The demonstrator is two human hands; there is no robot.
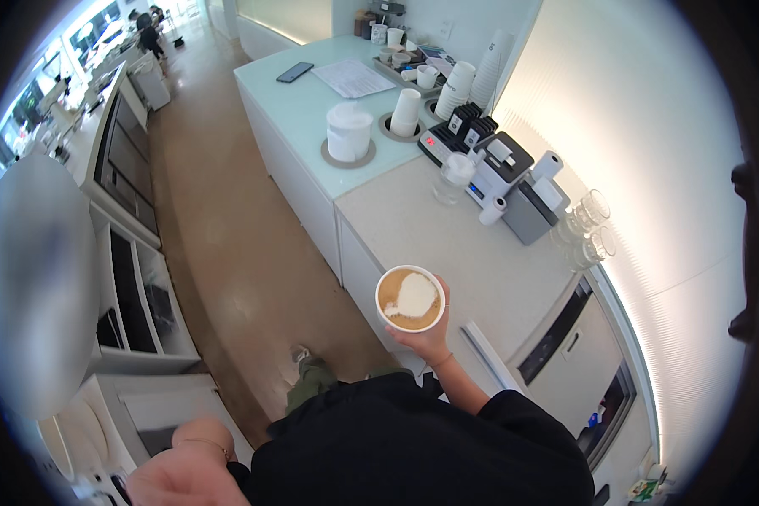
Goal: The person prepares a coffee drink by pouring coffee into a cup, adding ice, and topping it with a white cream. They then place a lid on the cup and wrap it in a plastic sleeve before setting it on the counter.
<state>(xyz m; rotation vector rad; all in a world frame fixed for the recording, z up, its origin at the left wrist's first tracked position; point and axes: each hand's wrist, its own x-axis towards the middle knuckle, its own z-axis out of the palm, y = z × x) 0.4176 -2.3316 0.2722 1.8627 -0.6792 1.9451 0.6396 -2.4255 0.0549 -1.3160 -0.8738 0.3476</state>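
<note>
My right hand (pixel 431 338) is wrapped around a white paper cup (pixel 379 316) from its near right side. Inside the cup, coffee with milk foam (pixel 416 295) reaches close to the rim, the white foam forming a rounded patch on the tan surface. The cup is held above the edge of the pale counter (pixel 436 237). At the lower left, my left hand (pixel 180 474) is partly in view beside a bracelet; its fingers run out of the picture, so what they do is hidden.
Ahead stand a paper roll (pixel 349 136), stacked paper cups (pixel 406 112), a receipt printer (pixel 499 161), a glass jug (pixel 454 180) and stacked glasses (pixel 591 231). A phone (pixel 295 72) and paper sheets (pixel 353 78) lie farther back. The floor aisle (pixel 228 209) runs left. Distant people (pixel 147 31) stand there.
</note>
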